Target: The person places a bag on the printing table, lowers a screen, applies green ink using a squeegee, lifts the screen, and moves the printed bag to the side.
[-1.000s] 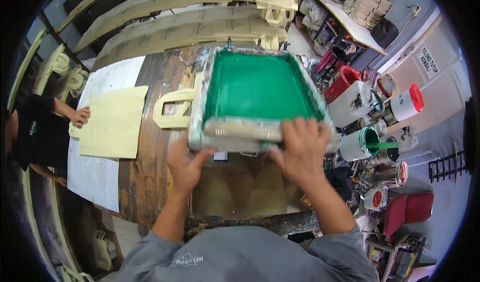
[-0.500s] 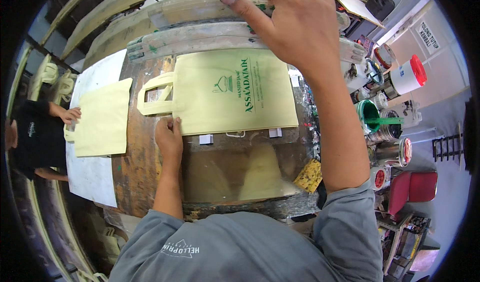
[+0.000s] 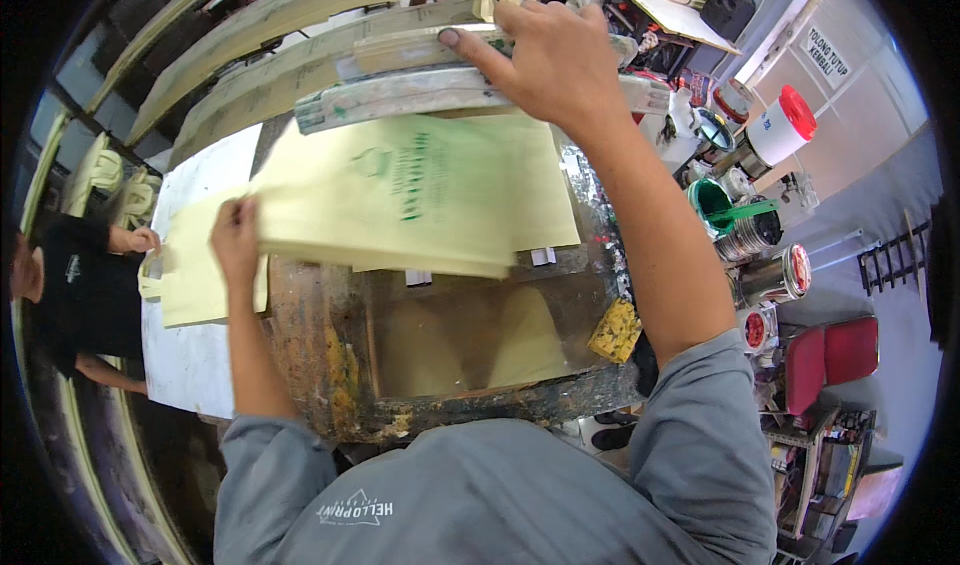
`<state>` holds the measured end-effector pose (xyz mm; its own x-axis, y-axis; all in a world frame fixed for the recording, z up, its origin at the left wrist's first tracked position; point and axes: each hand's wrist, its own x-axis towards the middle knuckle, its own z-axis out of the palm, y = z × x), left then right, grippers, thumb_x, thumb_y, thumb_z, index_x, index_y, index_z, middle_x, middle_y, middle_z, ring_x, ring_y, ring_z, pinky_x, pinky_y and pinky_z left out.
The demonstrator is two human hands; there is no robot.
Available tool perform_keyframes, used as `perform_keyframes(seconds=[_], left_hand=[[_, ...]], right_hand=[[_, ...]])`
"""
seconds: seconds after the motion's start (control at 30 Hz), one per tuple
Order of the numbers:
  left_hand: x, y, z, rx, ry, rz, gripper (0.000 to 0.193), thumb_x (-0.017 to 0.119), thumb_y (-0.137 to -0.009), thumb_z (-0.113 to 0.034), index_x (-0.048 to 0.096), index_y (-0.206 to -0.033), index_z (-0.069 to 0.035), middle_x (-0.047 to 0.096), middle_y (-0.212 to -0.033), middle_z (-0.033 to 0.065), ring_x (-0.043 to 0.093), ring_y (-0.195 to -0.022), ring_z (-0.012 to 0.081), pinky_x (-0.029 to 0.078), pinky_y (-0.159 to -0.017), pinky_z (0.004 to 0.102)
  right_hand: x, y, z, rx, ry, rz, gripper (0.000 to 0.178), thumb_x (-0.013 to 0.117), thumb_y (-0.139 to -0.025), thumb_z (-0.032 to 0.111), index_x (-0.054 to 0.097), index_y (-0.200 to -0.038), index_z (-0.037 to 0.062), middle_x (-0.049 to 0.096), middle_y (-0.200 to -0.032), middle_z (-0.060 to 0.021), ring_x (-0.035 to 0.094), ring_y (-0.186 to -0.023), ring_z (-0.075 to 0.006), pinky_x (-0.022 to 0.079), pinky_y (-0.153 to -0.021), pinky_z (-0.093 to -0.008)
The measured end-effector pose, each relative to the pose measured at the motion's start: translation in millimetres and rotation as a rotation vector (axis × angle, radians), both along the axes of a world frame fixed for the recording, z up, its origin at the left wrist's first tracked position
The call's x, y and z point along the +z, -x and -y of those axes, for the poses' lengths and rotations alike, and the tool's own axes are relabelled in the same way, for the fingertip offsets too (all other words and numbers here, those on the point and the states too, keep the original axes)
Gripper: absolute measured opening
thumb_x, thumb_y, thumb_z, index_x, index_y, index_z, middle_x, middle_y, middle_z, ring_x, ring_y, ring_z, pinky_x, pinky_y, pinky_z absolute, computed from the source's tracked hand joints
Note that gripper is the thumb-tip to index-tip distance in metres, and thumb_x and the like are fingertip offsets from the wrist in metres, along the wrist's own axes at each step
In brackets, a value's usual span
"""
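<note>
One pale yellow tote bag [image 3: 400,200] with green print – left hand [image 3: 234,237] gripping its left edge, lifting it over desk [image 3: 310,345]. Right hand [image 3: 545,60] holding one raised screen frame [image 3: 400,90] – fingers closed on it.

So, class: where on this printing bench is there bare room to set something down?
The white sheet left of the left hand is bare, as is the glass panel below the lifted bag. The right side, around the paint cans, is crowded.
</note>
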<state>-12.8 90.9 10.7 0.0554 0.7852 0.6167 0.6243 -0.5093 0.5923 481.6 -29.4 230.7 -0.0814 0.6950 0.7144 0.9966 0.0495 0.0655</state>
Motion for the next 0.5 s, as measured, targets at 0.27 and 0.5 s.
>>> perform_keyframes(seconds=[0.27,0.5], left_hand=[[24.3,-61.5,70.9,0.739,-0.072,-0.542,0.073,0.074,-0.101,-0.044,0.053,-0.151,0.005,0.06,-0.146,0.0275,0.056,-0.133,0.0372,0.039,-0.116,0.0507],[-55.2,-326.4,182.3,-0.62,0.218,-0.809,0.121,0.062,-0.079,-0.093,0.043,-0.168,-0.014,0.026,-0.179,0.0183,0.015,-0.167,0.0449,0.0,-0.127,0.0781]], right_hand=[[7.0,-1.0,-3.1,0.1,0.068,-0.113,0.075,0.053,-0.104,0.072,0.071,-0.08,0.0028,0.066,-0.065,-0.0128,0.065,-0.069,-0.0286,0.046,-0.083,-0.0508],[28.5,-7.1,-19.5,0.104,0.185,-0.141,0.08,0.045,-0.106,0.077,0.065,-0.073,0.0067,0.062,-0.065,-0.0086,0.062,-0.067,-0.0243,0.049,-0.085,-0.0528]])
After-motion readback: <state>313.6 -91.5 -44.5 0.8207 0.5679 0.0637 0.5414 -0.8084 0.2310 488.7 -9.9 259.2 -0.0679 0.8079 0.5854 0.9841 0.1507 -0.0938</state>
